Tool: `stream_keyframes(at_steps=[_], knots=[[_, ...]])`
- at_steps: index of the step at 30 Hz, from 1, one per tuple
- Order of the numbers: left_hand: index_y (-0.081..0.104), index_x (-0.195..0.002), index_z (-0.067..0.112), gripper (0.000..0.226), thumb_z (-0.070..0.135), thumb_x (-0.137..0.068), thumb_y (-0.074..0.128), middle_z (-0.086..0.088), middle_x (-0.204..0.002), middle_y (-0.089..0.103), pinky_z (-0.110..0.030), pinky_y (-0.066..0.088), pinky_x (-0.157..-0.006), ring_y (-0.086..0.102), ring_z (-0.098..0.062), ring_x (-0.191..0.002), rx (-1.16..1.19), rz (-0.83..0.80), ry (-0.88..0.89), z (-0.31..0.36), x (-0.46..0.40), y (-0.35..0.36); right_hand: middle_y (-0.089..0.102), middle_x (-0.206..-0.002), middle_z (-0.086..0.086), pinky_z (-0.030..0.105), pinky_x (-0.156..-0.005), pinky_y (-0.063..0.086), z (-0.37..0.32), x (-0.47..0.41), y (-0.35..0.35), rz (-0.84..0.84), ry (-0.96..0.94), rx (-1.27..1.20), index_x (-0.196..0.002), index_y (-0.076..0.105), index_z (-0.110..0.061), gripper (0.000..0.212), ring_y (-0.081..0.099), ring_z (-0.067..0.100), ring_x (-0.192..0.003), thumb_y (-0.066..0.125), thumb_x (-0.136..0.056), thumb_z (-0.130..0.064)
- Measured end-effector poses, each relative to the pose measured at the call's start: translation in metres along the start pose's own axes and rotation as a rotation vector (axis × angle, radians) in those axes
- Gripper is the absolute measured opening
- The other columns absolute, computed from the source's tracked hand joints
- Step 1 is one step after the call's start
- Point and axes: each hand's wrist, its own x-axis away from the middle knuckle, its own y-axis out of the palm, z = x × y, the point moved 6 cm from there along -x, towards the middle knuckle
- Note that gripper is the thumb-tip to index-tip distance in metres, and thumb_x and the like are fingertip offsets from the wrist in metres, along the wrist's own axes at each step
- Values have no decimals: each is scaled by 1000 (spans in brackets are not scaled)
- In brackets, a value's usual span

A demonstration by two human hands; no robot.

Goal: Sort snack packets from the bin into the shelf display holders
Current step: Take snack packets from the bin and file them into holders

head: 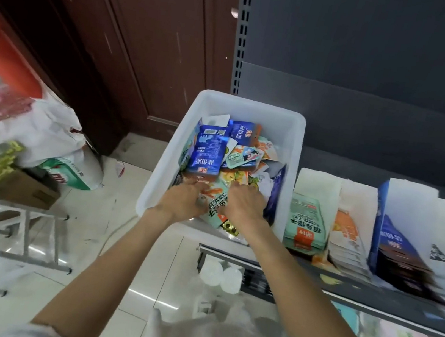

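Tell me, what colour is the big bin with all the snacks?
The bin is white, seen clearly in the head view.

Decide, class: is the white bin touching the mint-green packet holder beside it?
Cannot tell: in the head view the white bin overlaps the mint-green packet holder, hiding any contact or gap.

The bin [292, 138] is white, and its packets [208, 152] are mostly deep blue with white print, mixed with orange and pale green ones. Along the dark grey shelf [341, 294], the holders [317, 182] are white: mint-green packs [304, 223] with an orange label at the left end, then white-and-orange, then navy.
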Motion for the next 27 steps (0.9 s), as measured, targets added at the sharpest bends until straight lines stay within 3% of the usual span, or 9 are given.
stream_keyframes(at_steps=[3,6,8,10,12,15,19,23,27], knots=[[43,-137,21,56,28,-85,64,-5,-139,43,-39,46,-96,48,-25,-122,30,63,57,-2,-4,-5,63,-109,9,30,-69,41,5,2,-5,99,84,-157,-119,49,-7,41,61,26,-98,70,-85,-18],[50,-128,15,51,20,-81,70,-7,-129,47,-38,46,-94,46,-23,-120,137,337,246,11,-3,-30,63,-114,5,29,-74,47,22,16,-31,226,150,-401,-120,52,-14,37,62,23,-97,64,-85,-9],[53,-122,14,48,17,-79,73,-2,-123,49,-29,42,-93,42,-12,-116,236,450,383,29,2,-51,67,-106,2,31,-74,52,36,31,-52,267,149,-591,-116,57,-18,34,65,19,-87,64,-84,-10],[51,-127,19,52,23,-80,73,9,-123,46,-17,32,-95,35,0,-114,304,335,479,54,2,-62,68,-87,-1,27,-66,49,51,50,-76,317,127,-754,-98,65,-21,18,62,15,-75,63,-83,-11],[54,-124,25,43,27,-84,70,15,-117,55,-16,39,-93,47,2,-108,391,75,539,83,2,-63,65,-74,0,26,-61,43,68,70,-101,394,116,-850,-80,62,-19,8,57,10,-67,63,-84,-13],[64,-99,27,13,26,-86,66,16,-93,68,-19,49,-76,61,1,-85,509,-54,661,129,3,-64,66,-77,-12,14,-60,47,98,102,-126,475,121,-933,-83,61,-25,8,62,-3,-71,65,-88,-19],[68,-95,23,14,32,-84,68,19,-87,67,-23,51,-70,62,2,-78,486,64,779,183,0,-56,71,-84,-5,41,-71,55,146,136,-133,483,166,-737,-89,64,-15,10,67,11,-80,67,-87,-24],[70,-99,25,19,37,-85,67,15,-92,70,-34,55,-74,65,-3,-83,437,137,775,213,-8,-32,72,-84,0,32,-64,49,174,151,-128,598,218,-550,-91,66,-14,11,64,16,-75,64,-89,-24],[72,-97,16,15,26,-86,67,4,-98,71,-37,54,-77,65,-14,-89,311,329,788,215,-19,-17,71,-86,3,33,-62,46,181,137,-114,650,221,-314,-100,65,-16,14,63,25,-75,59,-93,-26]])
